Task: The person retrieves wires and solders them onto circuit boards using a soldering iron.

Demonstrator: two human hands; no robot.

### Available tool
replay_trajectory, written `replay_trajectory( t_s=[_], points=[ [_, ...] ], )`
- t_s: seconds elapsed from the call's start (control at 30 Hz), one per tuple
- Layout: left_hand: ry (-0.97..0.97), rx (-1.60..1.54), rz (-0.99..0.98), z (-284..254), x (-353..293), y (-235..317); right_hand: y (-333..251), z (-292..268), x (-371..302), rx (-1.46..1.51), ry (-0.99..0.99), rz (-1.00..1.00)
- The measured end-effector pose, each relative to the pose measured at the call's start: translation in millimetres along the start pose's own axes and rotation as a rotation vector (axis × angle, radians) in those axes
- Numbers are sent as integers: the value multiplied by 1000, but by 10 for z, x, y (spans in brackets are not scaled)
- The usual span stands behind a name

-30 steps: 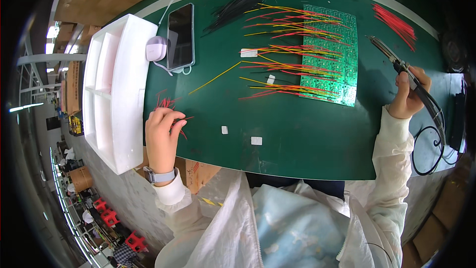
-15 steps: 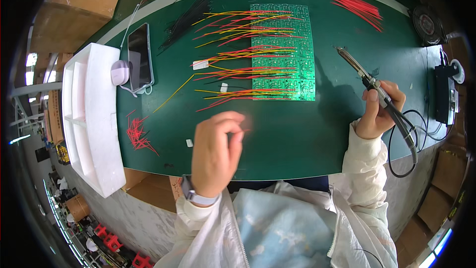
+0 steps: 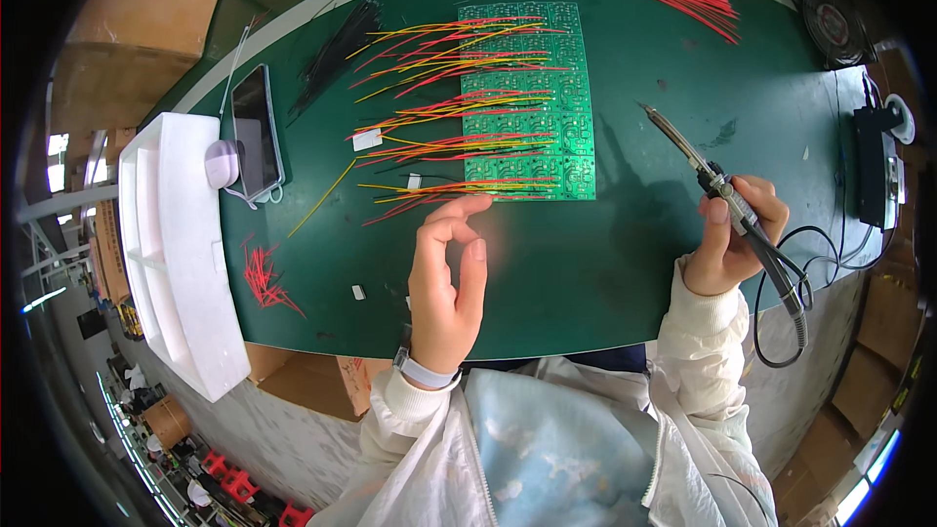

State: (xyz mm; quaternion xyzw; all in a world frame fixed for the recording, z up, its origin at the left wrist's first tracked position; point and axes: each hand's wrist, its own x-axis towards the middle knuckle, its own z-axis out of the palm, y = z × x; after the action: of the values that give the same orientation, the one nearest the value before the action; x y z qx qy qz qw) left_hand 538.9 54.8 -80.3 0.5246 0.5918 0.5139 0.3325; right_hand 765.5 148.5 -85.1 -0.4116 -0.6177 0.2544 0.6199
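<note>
A green panel of circuit boards (image 3: 578,151) lies mid-table. Red, yellow and black wires (image 3: 420,105) stretch leftward from it in several rows. My left hand (image 3: 444,283) is at the panel's near left corner, its index finger reaching to the lowest wires and its thumb held apart; I see nothing in it. Whether the fingertip touches the panel I cannot tell. Right of the panel, my right hand (image 3: 727,239) grips a soldering iron (image 3: 695,161) by its handle. The iron's tip points up and left, apart from the panel.
A white foam tray (image 3: 185,254) stands at the left edge, beside a phone (image 3: 256,132) and a pale purple earbud case (image 3: 223,164). Loose red wires (image 3: 265,278), black wires (image 3: 337,54) and a red wire bundle (image 3: 678,0) lie around. A small round fan (image 3: 835,24) stands far right.
My left hand has moved up and right to the panel's near edge, and its fingers have spread. The view has shifted slightly. My right hand still holds the soldering iron.
</note>
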Motion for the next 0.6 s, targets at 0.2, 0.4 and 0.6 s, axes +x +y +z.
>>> replay_trajectory(
  t_s=[0.2,0.4,0.6],
  points=[
    [29,41,-36,21,-219,3,-7,-7,-28,-35,-27,-54],
    [-52,188,-72,-46,-421,244,-98,-19,-114,-26,-32,40],
    [91,435,160,-45,-53,378,-128,11,-172,-41,-31,21]
  ],
)
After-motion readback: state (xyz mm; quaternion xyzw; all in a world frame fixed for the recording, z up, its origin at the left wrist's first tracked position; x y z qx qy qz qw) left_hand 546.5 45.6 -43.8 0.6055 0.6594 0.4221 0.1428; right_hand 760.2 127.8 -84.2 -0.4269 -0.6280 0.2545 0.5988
